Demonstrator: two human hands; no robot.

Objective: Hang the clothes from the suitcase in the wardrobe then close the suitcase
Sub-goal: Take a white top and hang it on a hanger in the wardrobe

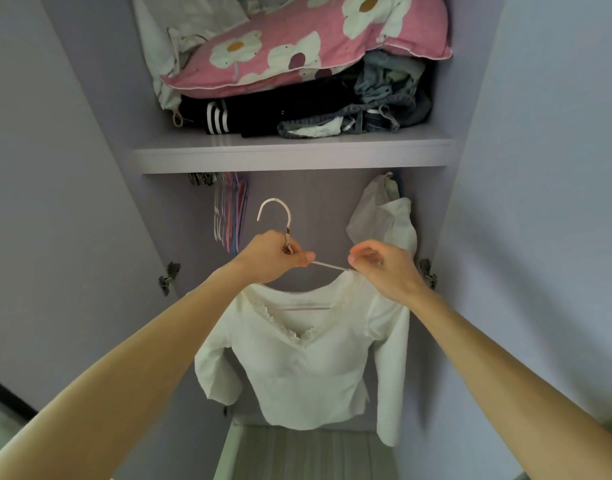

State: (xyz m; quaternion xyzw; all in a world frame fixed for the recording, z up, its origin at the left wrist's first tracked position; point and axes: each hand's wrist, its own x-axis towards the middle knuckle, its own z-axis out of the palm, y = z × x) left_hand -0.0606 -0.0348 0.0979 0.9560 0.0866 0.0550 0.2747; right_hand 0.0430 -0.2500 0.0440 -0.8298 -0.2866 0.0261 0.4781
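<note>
Wardrobe (124,98) doors open. Shelf (290,155) carries folded clothes under a pink flowered pillow (297,46). White top (308,368) hangs on a hanger (280,206), held up below the shelf in front of the back wall, with spare hangers (230,216) behind on the left. Hook is on nothing. Left hand (273,259): fingers gripping the hanger neck. Right hand (384,268): fingers pinching the top's shoulder at the hanger arm.
</note>
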